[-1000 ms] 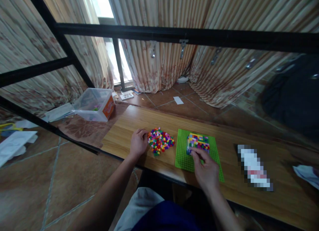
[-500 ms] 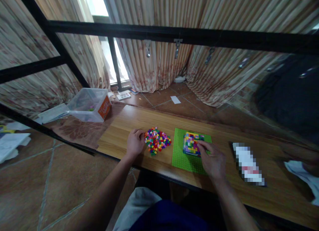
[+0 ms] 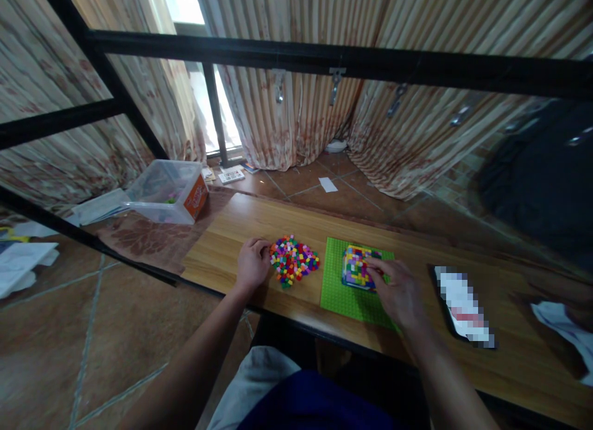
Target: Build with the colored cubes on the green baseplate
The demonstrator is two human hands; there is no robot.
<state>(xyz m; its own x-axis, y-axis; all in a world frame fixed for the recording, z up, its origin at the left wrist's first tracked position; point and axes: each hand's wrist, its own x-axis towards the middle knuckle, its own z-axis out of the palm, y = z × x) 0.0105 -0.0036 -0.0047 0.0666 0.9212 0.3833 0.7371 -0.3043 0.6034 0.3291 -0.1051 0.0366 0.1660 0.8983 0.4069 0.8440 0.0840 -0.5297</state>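
My left hand [image 3: 253,262] rests on the table at the left edge of a pile of small colourful bricks [image 3: 294,261]. Its fingers are curled together, and whatever they pinch is too small to make out. On the green baseplate [image 3: 332,288] stands a block-shaped build [image 3: 356,268] of many-coloured bricks. My right hand [image 3: 397,289] reaches over the build's right side, thumb and forefinger pinched at its top. The fingertips hide part of the build, and I cannot see whether a brick is between them.
A phone-like object [image 3: 464,306], blurred out, lies right of the baseplate on the wooden table [image 3: 222,251]. White paper [image 3: 565,328] is at the far right. Beyond the table's left end stands a clear plastic box [image 3: 162,210]. A black metal bar [image 3: 296,50] crosses above.
My right hand has shifted very slightly on top of the build. My left hand stays beside the pile. The whole view has moved a little.
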